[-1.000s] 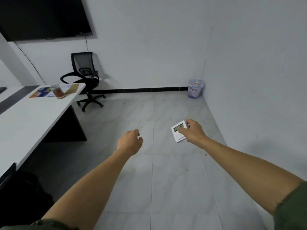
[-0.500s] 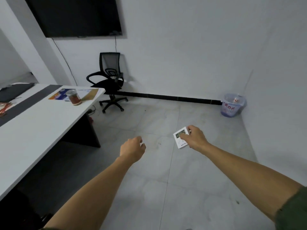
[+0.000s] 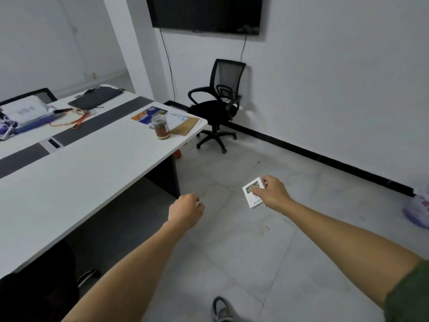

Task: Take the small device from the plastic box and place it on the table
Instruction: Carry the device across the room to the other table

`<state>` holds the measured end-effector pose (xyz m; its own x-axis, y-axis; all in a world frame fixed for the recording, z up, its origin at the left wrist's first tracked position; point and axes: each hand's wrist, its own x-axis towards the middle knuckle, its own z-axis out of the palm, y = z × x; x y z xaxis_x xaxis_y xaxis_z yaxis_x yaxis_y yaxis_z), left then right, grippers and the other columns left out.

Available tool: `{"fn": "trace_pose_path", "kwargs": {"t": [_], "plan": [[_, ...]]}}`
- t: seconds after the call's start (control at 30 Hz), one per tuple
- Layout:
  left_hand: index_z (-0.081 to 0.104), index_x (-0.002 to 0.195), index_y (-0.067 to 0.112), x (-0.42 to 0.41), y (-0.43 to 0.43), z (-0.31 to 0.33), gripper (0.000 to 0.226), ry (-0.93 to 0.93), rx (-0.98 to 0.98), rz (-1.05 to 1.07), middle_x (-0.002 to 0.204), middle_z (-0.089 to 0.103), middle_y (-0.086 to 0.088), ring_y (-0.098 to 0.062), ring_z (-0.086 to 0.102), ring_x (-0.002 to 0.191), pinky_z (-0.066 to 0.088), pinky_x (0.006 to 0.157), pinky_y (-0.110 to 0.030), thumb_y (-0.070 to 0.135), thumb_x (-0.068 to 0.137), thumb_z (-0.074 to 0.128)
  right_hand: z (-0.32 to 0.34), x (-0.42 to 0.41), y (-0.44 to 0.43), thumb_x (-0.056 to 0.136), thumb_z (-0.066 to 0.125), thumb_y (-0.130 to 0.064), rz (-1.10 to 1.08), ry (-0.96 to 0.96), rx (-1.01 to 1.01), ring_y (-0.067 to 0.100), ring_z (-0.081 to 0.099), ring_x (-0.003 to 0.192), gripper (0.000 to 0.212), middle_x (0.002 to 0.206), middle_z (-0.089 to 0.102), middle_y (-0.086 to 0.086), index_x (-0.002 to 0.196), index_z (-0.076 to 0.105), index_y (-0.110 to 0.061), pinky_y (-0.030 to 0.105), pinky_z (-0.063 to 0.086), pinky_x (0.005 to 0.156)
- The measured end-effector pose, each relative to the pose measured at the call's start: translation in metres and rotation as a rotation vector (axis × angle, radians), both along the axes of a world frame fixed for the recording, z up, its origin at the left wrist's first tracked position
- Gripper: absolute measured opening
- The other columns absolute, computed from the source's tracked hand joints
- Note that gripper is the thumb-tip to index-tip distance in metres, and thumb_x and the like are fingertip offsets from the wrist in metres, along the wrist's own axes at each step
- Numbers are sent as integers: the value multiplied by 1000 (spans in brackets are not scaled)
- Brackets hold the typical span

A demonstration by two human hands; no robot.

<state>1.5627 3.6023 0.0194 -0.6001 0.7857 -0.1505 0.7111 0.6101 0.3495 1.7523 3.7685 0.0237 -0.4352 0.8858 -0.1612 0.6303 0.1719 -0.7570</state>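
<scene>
Grey floor tiles (image 3: 243, 252) fill most of the head view, with white walls behind and a long white table with a dark stripe (image 3: 76, 173) on the left. On that table sit a glass jar with brown stuff in it (image 3: 160, 127), some coloured papers (image 3: 148, 113) and a black flat laptop (image 3: 95, 98). A black office chair on wheels (image 3: 218, 105) stands by the wall under a big black screen (image 3: 205, 13).

The small white square device with a number display (image 3: 253, 192) is already out of its box. No plastic box can be seen. So the taking part looks done, and the putting down part is left. The device is up in the air over the floor, well apart from the table.

The right hand (image 3: 272, 194) holds the device by its right edge, with fingers pinched tight on it. The left hand (image 3: 185, 211) is curled into a loose fist and looks empty, though the inside of it is hidden
</scene>
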Motion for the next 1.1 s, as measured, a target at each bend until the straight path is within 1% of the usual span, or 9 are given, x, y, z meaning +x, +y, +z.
{"fn": "trace_pose_path", "kwargs": {"t": [0.17,0.33,0.53,0.67,0.8,0.9,0.97,1.03,1.1], "plan": [[61,99,14,-93,52,14,22,-19,7,68,98,67,-6,-29,63,89,52,75,-36,30,89,50,14,-103,63,80,69,-26,62,19,-6,27,69,87,28,93,70,6,97,63,-5,49,59,72],[62,100,14,-167,91,22,23,-21,16,134,95,67,-5,-27,63,86,49,71,-36,31,90,50,22,-190,118,80,68,-26,134,27,-20,25,70,89,25,97,71,5,99,64,-10,44,58,71],[63,96,17,-242,138,8,16,-74,17,213,91,65,-2,-20,60,80,52,71,-35,28,93,52,10,-278,173,81,68,-22,223,3,-42,29,69,89,30,97,71,11,104,61,-3,45,56,70],[63,107,20,-291,191,1,22,-64,-11,258,106,64,-4,-23,60,94,52,81,-35,33,94,51,0,-340,224,81,67,-20,266,28,-49,27,67,79,29,92,70,10,103,61,-1,38,53,63],[59,119,22,-339,252,-4,32,-40,-33,275,121,63,-6,-25,58,108,49,89,-35,38,93,50,-7,-394,285,81,67,-23,280,12,-49,25,64,78,28,88,67,7,101,60,-4,37,52,67],[59,119,21,-375,302,-3,33,-48,-27,286,122,63,-5,-26,59,108,48,88,-34,38,92,50,-9,-433,337,79,67,-25,282,24,-96,24,57,70,29,86,65,13,94,56,-2,35,46,60],[59,117,20,-397,333,-4,31,-69,-14,286,119,64,-5,-26,61,104,51,87,-34,37,92,50,-10,-457,371,78,67,-25,275,39,-101,30,63,74,22,90,68,14,82,51,-11,35,46,60],[61,110,18,-410,358,-6,28,-77,-31,260,112,66,-5,-26,63,98,53,85,-35,36,92,50,-12,-472,397,75,67,-29,260,24,-102,32,68,84,24,94,70,14,82,51,-12,39,52,64],[63,107,16,-430,389,-10,26,-83,-34,245,107,68,-5,-24,64,92,56,81,-36,34,93,48,-16,-492,427,73,66,-29,262,-3,-104,30,69,88,31,95,70,12,92,57,-6,46,57,75]]}}
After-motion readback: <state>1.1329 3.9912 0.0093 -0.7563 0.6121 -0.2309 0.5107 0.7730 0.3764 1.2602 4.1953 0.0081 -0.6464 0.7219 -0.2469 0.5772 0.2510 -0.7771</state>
